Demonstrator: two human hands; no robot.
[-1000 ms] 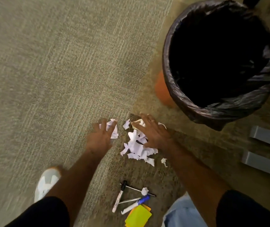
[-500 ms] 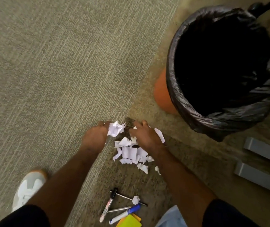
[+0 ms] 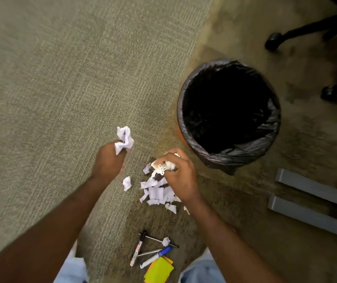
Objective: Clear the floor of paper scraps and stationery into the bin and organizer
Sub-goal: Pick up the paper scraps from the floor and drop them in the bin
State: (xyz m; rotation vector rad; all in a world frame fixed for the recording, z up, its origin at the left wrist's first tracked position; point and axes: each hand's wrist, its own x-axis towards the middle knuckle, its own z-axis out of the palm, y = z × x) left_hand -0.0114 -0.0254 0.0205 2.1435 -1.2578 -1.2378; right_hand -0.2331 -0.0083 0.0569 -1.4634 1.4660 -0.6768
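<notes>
My left hand is lifted off the carpet, closed on a crumpled wad of white paper scraps. My right hand grips a bunch of white scraps just left of the bin. A pile of several torn paper scraps lies on the floor below that hand, one loose scrap to its left. The bin, orange with a black liner, stands open to the right. Markers and pens, a small scrap and yellow sticky notes lie near my knees.
Two grey bars lie on the floor at the right. Black chair legs with castors stand at the upper right. Light carpet covers the left, darker carpet the right. No organizer is in view.
Both hands closed on scraps and rose from the floor. The left hand lifted its wad clear. The view pulled back, so the bin looks smaller and the chair base came into sight.
</notes>
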